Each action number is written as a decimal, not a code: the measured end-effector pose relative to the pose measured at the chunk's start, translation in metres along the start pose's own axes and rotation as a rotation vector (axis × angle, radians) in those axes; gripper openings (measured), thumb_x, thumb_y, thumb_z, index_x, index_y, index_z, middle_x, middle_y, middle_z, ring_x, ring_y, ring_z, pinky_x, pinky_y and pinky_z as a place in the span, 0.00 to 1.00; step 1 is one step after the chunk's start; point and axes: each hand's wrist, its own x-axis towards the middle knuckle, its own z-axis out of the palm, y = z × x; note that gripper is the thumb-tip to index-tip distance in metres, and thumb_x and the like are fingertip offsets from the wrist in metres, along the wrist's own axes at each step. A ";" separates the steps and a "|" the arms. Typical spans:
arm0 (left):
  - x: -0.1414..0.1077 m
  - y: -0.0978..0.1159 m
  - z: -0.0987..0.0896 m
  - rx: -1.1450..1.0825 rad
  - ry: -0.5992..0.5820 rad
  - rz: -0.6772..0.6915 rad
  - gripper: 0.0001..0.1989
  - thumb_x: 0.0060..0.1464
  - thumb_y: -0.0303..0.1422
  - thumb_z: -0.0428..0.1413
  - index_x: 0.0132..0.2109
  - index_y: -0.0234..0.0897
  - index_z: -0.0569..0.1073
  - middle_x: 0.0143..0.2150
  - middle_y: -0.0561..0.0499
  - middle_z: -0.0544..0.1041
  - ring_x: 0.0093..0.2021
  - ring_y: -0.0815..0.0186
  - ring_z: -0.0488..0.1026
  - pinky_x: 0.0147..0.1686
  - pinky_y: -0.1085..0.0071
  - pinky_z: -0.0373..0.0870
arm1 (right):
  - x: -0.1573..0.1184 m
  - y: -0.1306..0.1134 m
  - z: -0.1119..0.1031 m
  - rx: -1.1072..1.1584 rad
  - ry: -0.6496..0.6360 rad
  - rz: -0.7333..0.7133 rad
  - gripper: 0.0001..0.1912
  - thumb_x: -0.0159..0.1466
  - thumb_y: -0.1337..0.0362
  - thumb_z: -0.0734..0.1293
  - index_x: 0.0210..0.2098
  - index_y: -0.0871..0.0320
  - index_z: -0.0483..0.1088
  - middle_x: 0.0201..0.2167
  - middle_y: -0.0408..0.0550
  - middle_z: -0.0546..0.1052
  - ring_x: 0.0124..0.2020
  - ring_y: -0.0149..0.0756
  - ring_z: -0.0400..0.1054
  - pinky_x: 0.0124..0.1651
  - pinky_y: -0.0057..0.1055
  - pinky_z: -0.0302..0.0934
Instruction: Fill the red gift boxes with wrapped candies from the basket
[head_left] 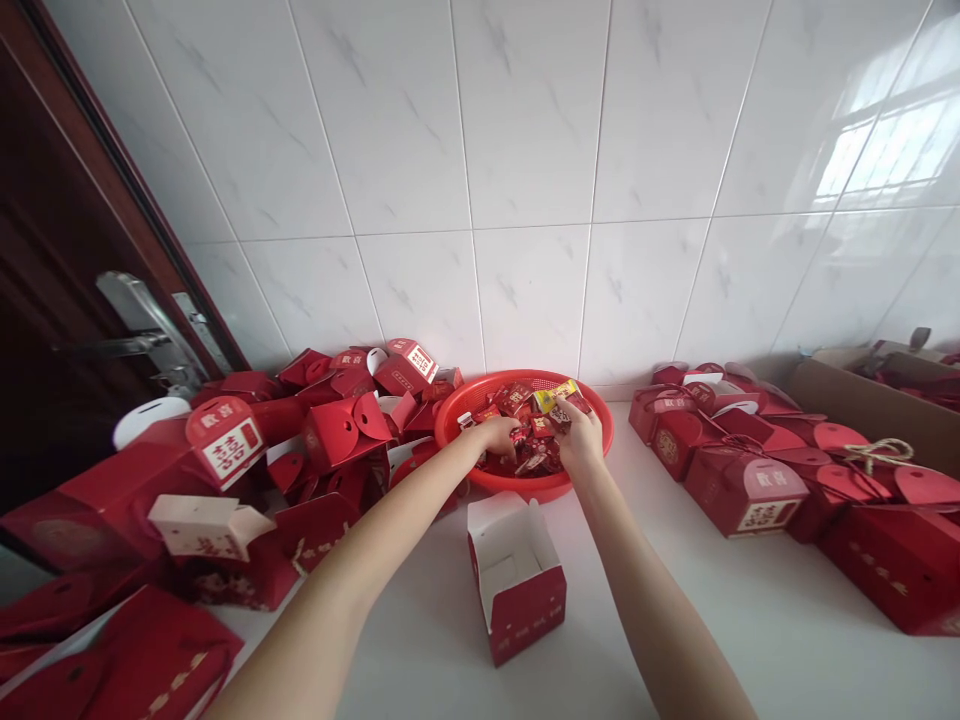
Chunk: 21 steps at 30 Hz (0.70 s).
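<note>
The person's left hand (498,438) dips, fingers curled, into wrapped sweets (517,400) in the red basket (536,488); the right hand (579,432) pinches sweets beside it. Nearer than both, an open box (517,580) sits on the worktop (420,640).

The lone view comes from the wearer's head, looking forward and down over the counter (600,620), with the red basket (536,488) near its middle. Both forearms enter from below, reaching toward the basket; the tiled wall (532,150) fills the view beyond it. No second view shares this scene.
</note>
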 end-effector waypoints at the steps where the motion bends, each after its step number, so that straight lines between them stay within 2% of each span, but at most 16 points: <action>1: 0.000 -0.001 0.000 0.018 -0.033 -0.035 0.11 0.63 0.36 0.57 0.47 0.33 0.74 0.44 0.48 0.77 0.41 0.64 0.76 0.41 0.64 0.76 | 0.000 0.000 0.000 -0.003 -0.005 0.002 0.14 0.46 0.64 0.75 0.29 0.53 0.68 0.29 0.43 0.79 0.38 0.42 0.77 0.31 0.32 0.74; 4: -0.001 -0.002 0.001 0.038 -0.113 -0.091 0.10 0.63 0.36 0.57 0.47 0.34 0.74 0.44 0.48 0.77 0.40 0.65 0.76 0.39 0.65 0.77 | -0.002 -0.001 0.000 -0.006 -0.007 0.012 0.14 0.46 0.65 0.75 0.28 0.53 0.68 0.29 0.43 0.79 0.38 0.43 0.77 0.32 0.32 0.74; 6: -0.002 0.000 0.001 0.024 -0.114 -0.077 0.10 0.63 0.36 0.57 0.47 0.34 0.75 0.44 0.48 0.77 0.40 0.65 0.76 0.39 0.66 0.77 | -0.003 -0.003 0.001 0.002 0.006 0.021 0.14 0.46 0.66 0.76 0.28 0.53 0.68 0.29 0.43 0.79 0.38 0.42 0.77 0.31 0.32 0.74; 9: -0.003 0.007 -0.001 -0.028 -0.036 -0.011 0.12 0.63 0.36 0.57 0.49 0.33 0.74 0.45 0.48 0.77 0.40 0.64 0.76 0.40 0.64 0.77 | -0.005 -0.005 0.002 0.017 0.032 0.039 0.14 0.45 0.67 0.76 0.27 0.54 0.68 0.28 0.42 0.79 0.35 0.40 0.76 0.30 0.31 0.73; 15: -0.008 0.024 -0.007 -0.128 0.227 0.092 0.13 0.63 0.35 0.57 0.52 0.33 0.73 0.51 0.45 0.75 0.48 0.60 0.75 0.47 0.58 0.75 | -0.011 -0.011 0.006 0.030 0.033 0.063 0.11 0.44 0.68 0.75 0.26 0.55 0.71 0.26 0.42 0.78 0.30 0.35 0.74 0.27 0.28 0.70; 18: -0.010 0.028 -0.008 -0.149 0.276 0.098 0.12 0.63 0.34 0.57 0.51 0.34 0.73 0.52 0.45 0.75 0.49 0.60 0.75 0.48 0.58 0.75 | -0.013 -0.012 0.007 0.034 0.034 0.066 0.10 0.44 0.69 0.75 0.25 0.55 0.71 0.26 0.42 0.79 0.29 0.36 0.74 0.27 0.28 0.70; 21: -0.011 0.029 -0.007 -0.156 0.274 0.062 0.11 0.64 0.35 0.56 0.49 0.34 0.74 0.48 0.46 0.76 0.44 0.63 0.76 0.44 0.61 0.76 | -0.013 -0.013 0.007 0.037 0.028 0.064 0.11 0.44 0.68 0.76 0.25 0.55 0.72 0.25 0.42 0.79 0.30 0.38 0.75 0.28 0.29 0.71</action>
